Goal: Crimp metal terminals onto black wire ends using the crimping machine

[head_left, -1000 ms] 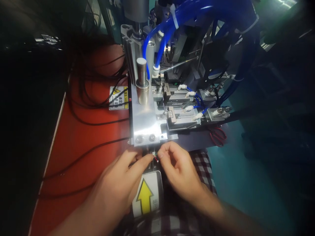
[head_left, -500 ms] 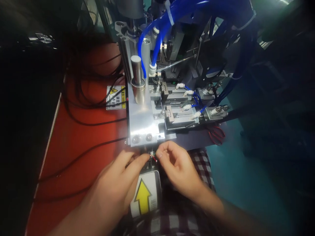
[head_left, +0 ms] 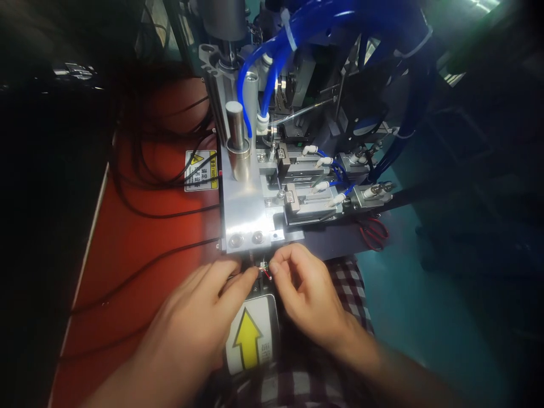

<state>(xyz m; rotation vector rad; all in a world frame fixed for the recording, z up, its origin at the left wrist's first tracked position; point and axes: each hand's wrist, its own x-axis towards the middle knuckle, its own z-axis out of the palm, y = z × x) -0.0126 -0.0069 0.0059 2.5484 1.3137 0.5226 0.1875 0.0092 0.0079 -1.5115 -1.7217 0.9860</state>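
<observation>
Between my fingertips, at the front of the machine, is a small green circuit board [head_left: 264,265] with a short red wire [head_left: 267,274] on it. My left hand [head_left: 202,309] comes in from the left, thumb and fingers closed at the board's left edge. From the other side my right hand [head_left: 308,292] pinches with thumb and forefinger at the board's right edge. The fingers hide how much of the board each hand grips. Just above both hands is the front edge of a shiny metal plate [head_left: 244,212], held by round bolts.
Behind the plate stand cylinders with blue air hoses [head_left: 272,82] and white fittings. Red-handled pliers [head_left: 374,233] lie at the right. Black cables [head_left: 165,214] cross the red surface [head_left: 161,272] at the left. A yellow arrow label [head_left: 247,340] is below my hands.
My left hand's fingers have shifted slightly and the thumb has drawn a little to the left. The right hand and the small board stay almost where they were.
</observation>
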